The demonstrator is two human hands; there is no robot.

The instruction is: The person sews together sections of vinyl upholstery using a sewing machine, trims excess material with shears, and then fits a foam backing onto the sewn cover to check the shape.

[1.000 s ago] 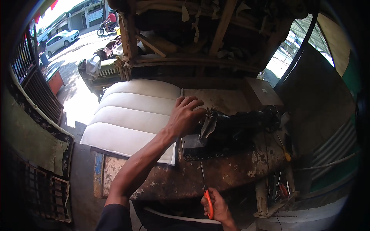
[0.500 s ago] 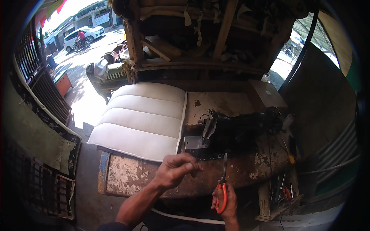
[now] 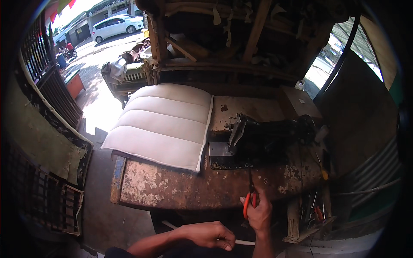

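My left hand [image 3: 211, 234] is low in front of the table, fingers curled, over a pale strip [image 3: 245, 243] that shows on both sides of it. Whether the fingers grip the strip is hidden. In my right hand [image 3: 261, 215] is a pair of scissors [image 3: 246, 208] with red-orange handles, its dark blades pointing away from me over the table's front edge. A cream padded seat cover [image 3: 161, 118] with several stitched channels lies flat on the left of the worn table [image 3: 180, 182]. Right of it stands a black sewing machine [image 3: 271, 135], beyond the scissors' tips.
Under the table's right end, a wooden holder [image 3: 294, 221] carries hand tools. A yellow-handled tool [image 3: 324, 173] lies at the right edge. Behind the table rises a dark wooden rack [image 3: 223, 66] with hanging scraps. A metal grille [image 3: 45, 198] stands left; a white car [image 3: 118, 26] is outside.
My left hand has dropped from above the table's front edge to the pale strip below. My right hand, still holding the scissors, has shifted slightly up and right. The view has shifted somewhat.
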